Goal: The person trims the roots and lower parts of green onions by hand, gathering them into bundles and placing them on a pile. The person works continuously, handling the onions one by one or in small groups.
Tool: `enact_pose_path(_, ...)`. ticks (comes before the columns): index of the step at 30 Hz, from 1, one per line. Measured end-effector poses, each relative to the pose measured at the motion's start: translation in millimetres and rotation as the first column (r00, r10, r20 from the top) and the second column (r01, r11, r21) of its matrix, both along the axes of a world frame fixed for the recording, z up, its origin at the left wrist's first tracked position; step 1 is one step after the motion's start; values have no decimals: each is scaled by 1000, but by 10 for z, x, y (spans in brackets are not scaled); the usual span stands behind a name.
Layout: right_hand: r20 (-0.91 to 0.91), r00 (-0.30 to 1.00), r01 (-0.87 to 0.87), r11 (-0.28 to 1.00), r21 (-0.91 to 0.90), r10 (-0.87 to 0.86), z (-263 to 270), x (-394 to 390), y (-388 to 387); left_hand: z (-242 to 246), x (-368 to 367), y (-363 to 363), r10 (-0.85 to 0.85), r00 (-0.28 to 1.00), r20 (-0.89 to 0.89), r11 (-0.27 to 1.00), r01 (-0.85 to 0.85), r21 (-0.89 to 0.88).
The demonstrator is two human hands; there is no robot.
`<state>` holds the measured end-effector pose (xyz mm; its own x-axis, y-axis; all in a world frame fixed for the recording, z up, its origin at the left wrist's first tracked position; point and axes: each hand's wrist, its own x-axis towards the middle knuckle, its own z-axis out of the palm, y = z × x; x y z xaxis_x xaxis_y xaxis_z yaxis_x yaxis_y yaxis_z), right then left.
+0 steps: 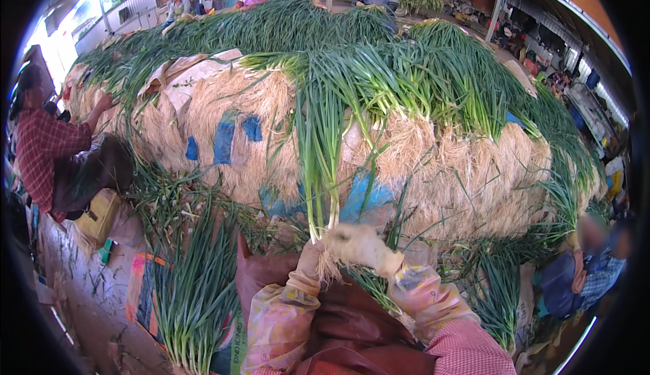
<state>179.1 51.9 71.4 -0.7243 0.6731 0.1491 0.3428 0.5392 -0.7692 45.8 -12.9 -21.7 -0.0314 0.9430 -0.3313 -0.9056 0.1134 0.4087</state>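
Observation:
Several long spring onions [332,182] stand out in front of me, white stem ends and stringy roots towards my lap. Gripped just above the roots by my gloved left hand [307,264], they lean on the big heap, and their green tops fall away from me. My gloved right hand [363,248] is blurred by motion and rests against the white stems and the roots [329,267]; its fingers cannot be made out. Patterned oversleeves cover both forearms. A dark red apron [350,319] spreads over my lap.
A large heap of spring onions [457,172] faces me, roots outward. Trimmed bunches [198,293] lie at left on sacks, with another bunch [495,293] at right. Leaf scraps [177,197] litter the floor. People sit at left [56,146], at right [584,273] and behind the heap.

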Motion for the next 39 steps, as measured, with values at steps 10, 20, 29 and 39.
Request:
enact_pose_path(10,66,873,300,640,707,-483,-708,-705,1311,231,136,-39,-34,948,-316,998,49,41)
enact_pose_path(20,-377,836,291,905,-311,-399,-554,-340,234,-93,25,16,-25,955,-296,987,-24,-162)
enact_pose_path(29,29,815,579,812,-74,-579,-311,975,384,88,33,-75,8,997,-82,998,-14,-63)
enact_pose_path(39,366,927,90,996,2,-84,-68,-6,146,190,85,-147,58,902,-427,998,-68,-6)
